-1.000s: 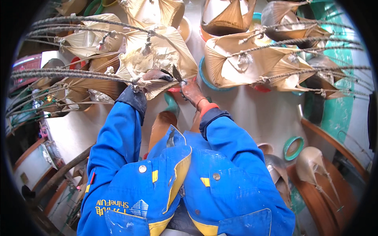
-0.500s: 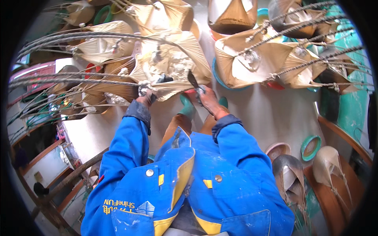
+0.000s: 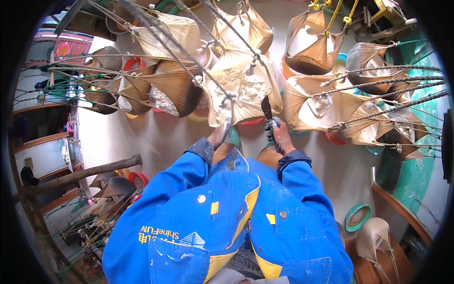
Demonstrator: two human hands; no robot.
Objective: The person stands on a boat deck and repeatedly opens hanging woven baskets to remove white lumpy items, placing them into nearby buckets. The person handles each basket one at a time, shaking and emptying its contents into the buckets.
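A tan cloth sling [image 3: 218,102] hangs by ropes in front of me, holding lumpy, pale white material [image 3: 250,87]. My left hand [image 3: 220,133] is at the sling's near edge, its greyish fingers stretched out and close together against the cloth. Whether they pinch any of it is hard to see. My right hand [image 3: 280,136], with dark coating or glove on its fingers, is closed around the handle of a dark flat-bladed tool [image 3: 266,107]. The blade points up and away, beside the sling's near right corner. Below the sling, a red basin [image 3: 251,121] shows in part.
Several similar slings hang around, including a tan one [image 3: 307,102] at right and a brown-stained one [image 3: 176,87] at left. Taut ropes [image 3: 182,61] cross above them. A wooden pole [image 3: 90,174] juts in at left; a green-rimmed basin [image 3: 358,217] stands at lower right.
My left hand has left the sling's knotted left corner and is now at its near edge. The right hand still holds the tool. The whole view has shifted, with the slings appearing further right.
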